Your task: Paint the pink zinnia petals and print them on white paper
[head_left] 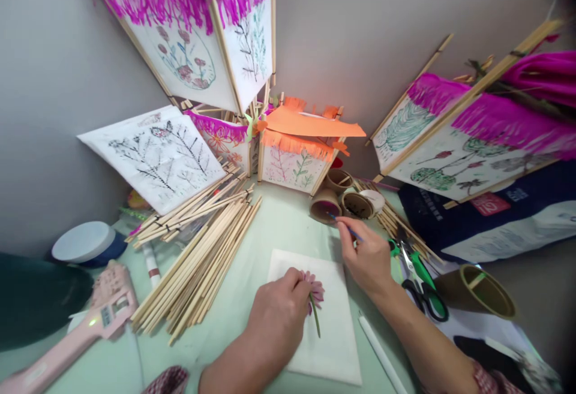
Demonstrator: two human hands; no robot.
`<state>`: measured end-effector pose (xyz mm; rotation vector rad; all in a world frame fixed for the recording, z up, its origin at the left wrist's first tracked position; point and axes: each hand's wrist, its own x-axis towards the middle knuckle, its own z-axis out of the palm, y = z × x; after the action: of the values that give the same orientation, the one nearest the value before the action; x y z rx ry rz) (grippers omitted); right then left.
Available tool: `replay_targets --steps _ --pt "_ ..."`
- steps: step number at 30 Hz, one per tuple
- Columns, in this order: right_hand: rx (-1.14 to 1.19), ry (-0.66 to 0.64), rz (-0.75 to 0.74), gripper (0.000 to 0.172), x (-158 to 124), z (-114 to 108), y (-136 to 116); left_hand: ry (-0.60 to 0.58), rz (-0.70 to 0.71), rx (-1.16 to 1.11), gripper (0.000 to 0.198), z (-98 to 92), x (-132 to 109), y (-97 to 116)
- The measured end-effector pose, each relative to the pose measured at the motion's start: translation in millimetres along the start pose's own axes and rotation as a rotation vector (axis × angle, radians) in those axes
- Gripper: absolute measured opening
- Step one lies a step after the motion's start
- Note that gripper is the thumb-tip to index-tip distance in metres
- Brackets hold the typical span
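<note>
My left hand (281,307) pinches a pink-purple flower (317,289) with a green stem. The flower is over a white square sheet (335,346) lying on the pale green table. In my right hand (369,256) is a thin blue-handled paintbrush (355,234). Its tip reaches into the mouth of a brown paper cup (315,209) tipped on its side, with purplish colour inside. Beside the sheet, a white pen-like stick (380,352) lies below my right forearm.
On the left lie a bundle of thin wooden sticks (202,268) and a pink glue gun (96,328) with a lit green light. Green-and-black scissors (420,289) and another brown cup (477,291) are at right. Paper lanterns (292,169) with printed plants stand behind.
</note>
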<state>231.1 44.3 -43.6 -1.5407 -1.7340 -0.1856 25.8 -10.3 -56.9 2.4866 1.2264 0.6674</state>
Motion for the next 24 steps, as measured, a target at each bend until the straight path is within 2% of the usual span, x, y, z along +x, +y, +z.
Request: replay_targets --steps 6,9,13,20,24 --pt "0.511 0.009 0.401 0.036 6.8 -35.9 -15.9 0.082 0.034 -0.047 0.022 -1.8 -0.1 -0.2" --pt "0.757 0.077 0.531 0.028 5.1 -42.5 -23.1 0.137 0.063 -0.038 0.022 -2.2 0.4 0.8" --pt "0.949 0.123 0.651 0.028 -6.8 -35.8 -29.5 0.177 0.091 -0.034 0.021 -2.3 0.1 1.5" --pt "1.107 0.041 0.823 0.046 -17.9 -20.3 -35.7 0.208 0.104 0.021 0.023 -2.1 -1.3 0.9" --pt "1.18 0.079 0.95 0.041 -24.8 -15.2 -40.7 0.226 0.129 0.05 0.022 -0.6 -1.5 0.7"
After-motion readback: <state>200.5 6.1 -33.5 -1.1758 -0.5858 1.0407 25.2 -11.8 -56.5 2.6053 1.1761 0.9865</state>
